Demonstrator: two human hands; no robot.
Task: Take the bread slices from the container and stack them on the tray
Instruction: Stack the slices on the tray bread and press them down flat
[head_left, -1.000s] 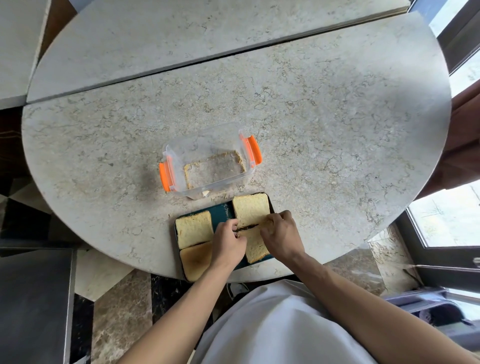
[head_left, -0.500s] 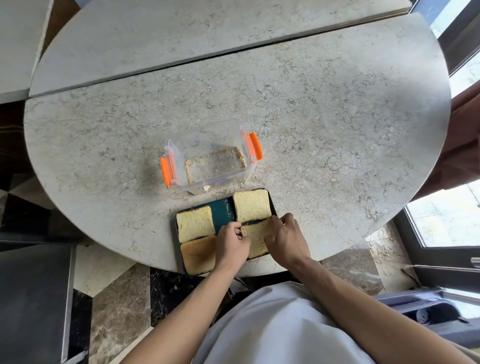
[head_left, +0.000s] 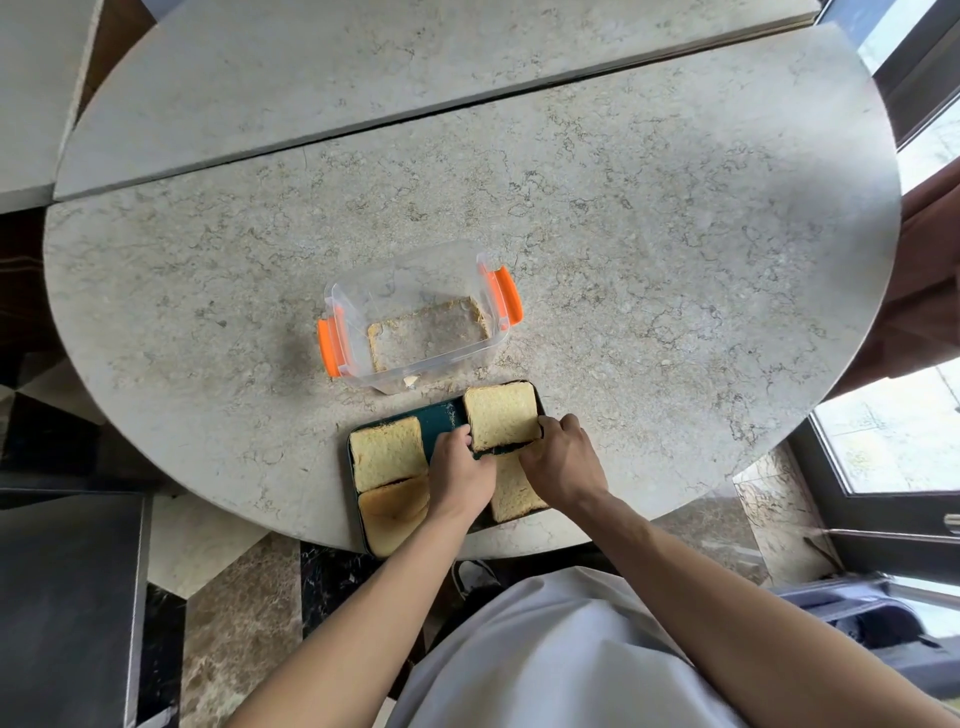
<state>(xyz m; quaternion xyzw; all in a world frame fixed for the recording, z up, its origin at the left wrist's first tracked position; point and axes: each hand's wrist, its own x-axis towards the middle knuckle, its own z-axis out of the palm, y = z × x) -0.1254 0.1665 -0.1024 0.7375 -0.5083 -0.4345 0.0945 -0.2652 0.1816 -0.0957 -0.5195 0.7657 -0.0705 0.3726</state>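
A dark teal tray (head_left: 441, 415) lies at the table's near edge. Its far right slice of bread (head_left: 501, 415) is pinched at the near corners by my left hand (head_left: 460, 473) and my right hand (head_left: 563, 462), and a shadow shows under that edge. A second slice (head_left: 514, 493) lies near right, partly under my hands. Two more sit on the left: a far one (head_left: 387, 452) and a near one (head_left: 392, 514). Just beyond the tray stands the clear container (head_left: 415, 322) with orange latches, holding only crumbs.
The round stone table (head_left: 675, 234) spreads wide behind and to the right of the container. A second stone slab (head_left: 363, 78) adjoins it at the back. The tray slightly overhangs the near table edge. A window is at the right.
Both hands have moved forward from the near right slice to the near edge of the far right slice and taken hold of it.
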